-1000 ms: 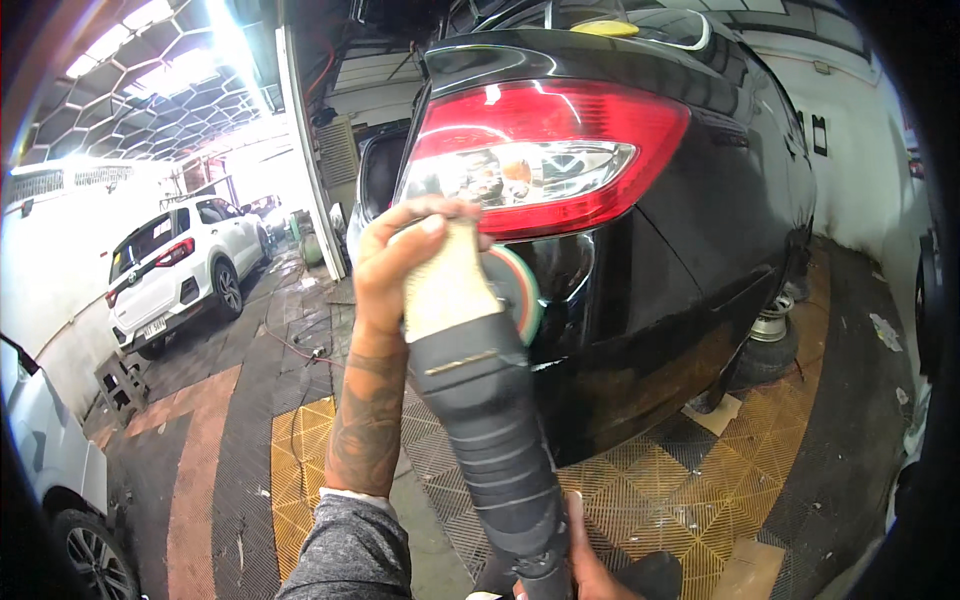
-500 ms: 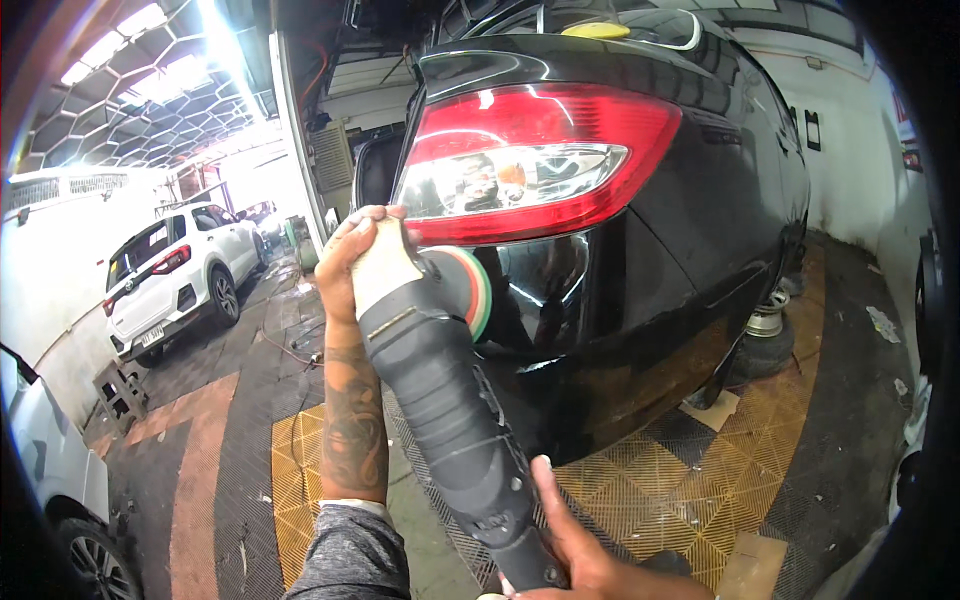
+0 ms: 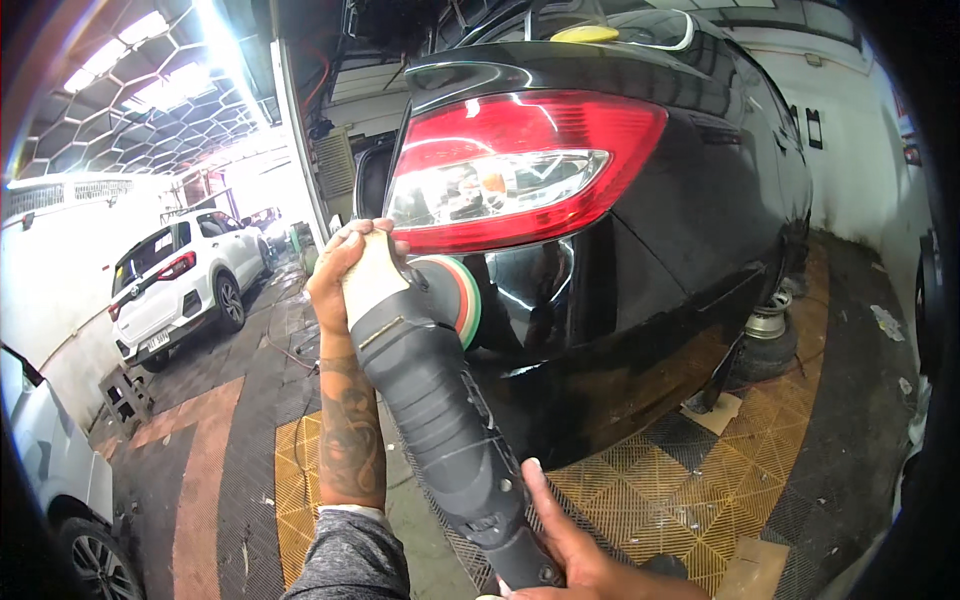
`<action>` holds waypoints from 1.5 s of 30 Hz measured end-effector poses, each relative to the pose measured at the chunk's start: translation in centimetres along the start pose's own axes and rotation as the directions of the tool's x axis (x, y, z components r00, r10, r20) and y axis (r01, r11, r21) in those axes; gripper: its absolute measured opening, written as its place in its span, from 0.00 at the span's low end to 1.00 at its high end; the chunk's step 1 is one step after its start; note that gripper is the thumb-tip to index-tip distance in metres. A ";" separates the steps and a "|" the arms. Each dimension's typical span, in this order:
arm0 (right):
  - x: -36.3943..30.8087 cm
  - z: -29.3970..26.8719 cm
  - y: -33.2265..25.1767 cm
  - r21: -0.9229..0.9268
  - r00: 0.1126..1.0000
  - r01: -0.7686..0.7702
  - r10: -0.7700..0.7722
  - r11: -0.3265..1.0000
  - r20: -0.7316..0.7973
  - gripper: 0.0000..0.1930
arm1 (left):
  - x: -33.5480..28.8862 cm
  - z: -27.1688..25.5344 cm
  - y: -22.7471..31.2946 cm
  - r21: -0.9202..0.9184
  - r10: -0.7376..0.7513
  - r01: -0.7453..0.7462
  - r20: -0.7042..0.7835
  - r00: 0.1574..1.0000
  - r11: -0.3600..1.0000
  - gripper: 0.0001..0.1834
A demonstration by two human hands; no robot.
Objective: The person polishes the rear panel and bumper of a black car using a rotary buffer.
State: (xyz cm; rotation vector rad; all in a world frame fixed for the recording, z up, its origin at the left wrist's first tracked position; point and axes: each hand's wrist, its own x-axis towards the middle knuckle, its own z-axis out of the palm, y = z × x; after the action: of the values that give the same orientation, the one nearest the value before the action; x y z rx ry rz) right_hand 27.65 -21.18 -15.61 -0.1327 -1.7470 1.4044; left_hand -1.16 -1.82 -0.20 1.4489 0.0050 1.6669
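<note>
Both my hands hold a black car polisher (image 3: 445,420) that slants up and away from me. My left hand (image 3: 340,270) is wrapped over its pale front head. Round the rear of the body my right hand (image 3: 565,550) is closed, thumb along the side; its other fingers are mostly hidden underneath. The round pad (image 3: 462,300), with red and green layers, rests edge-on against the rear corner of a glossy black car (image 3: 640,270), or very close to it. Just above the pad is the red and clear tail light (image 3: 530,165).
A yellow pad (image 3: 585,34) lies on top of the car's rear. Loose wheels (image 3: 765,345) lie by its side. White cars stand at the left, one far (image 3: 185,280) and one near (image 3: 60,460). A grey stool (image 3: 125,395) and a hose lie on the tiled floor (image 3: 660,500).
The polisher, with both hands on it, has shifted slightly left and a little down along the car's corner. My view has also shifted slightly. The grip looks the same.
</note>
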 end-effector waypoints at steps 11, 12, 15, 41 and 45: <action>-0.5 -1.3 -0.7 0.060 0.999 -0.032 0.031 0.998 0.023 0.60 | -0.9 -0.5 -0.3 -0.059 0.027 -0.028 -0.019 0.999 0.998 0.16; 0.0 -1.3 -0.3 0.043 0.999 0.009 -0.011 0.999 0.041 0.58 | -1.2 -0.8 -0.1 -0.058 0.036 -0.038 -0.037 0.999 0.998 0.16; -0.2 -1.7 0.1 0.009 0.998 -0.014 0.013 1.000 0.055 0.57 | -1.8 -1.3 0.1 -0.016 0.026 -0.027 -0.043 0.999 1.000 0.16; -11.1 -2.8 7.0 0.244 0.783 -0.014 0.162 0.970 -0.601 0.29 | -15.2 14.6 -12.5 0.546 0.346 -0.391 0.188 0.919 0.741 0.27; -9.8 -1.5 7.2 0.204 0.801 -0.090 0.193 0.975 -0.567 0.30 | -18.5 14.8 -11.0 0.334 -0.321 0.297 0.019 0.947 0.895 0.38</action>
State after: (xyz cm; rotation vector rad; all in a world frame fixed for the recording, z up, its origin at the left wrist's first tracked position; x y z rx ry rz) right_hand 31.72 -23.02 -27.05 -0.5584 -1.1161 1.4157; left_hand 15.54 -14.29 -15.95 1.6552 0.4707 1.3918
